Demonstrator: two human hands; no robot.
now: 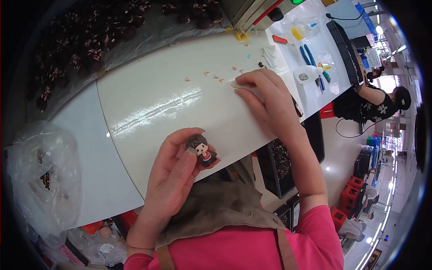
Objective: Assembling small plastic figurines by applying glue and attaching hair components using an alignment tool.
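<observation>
My left hand is closed around a small figurine, held upright over the near edge of the white tabletop. The figurine has dark brown hair, a pale face and dark clothes with a red striped patch at the chest. Farther off to the right, my right hand pinches a tiny pale pink piece at the table surface between thumb and forefinger. More small pink pieces lie scattered just left of those fingertips.
Many dark figurine parts cover a sheet at the far left. A clear plastic bag lies at the left. To the right are blue-handled pliers and a white bottle. A black tray of dark parts stands below the table edge.
</observation>
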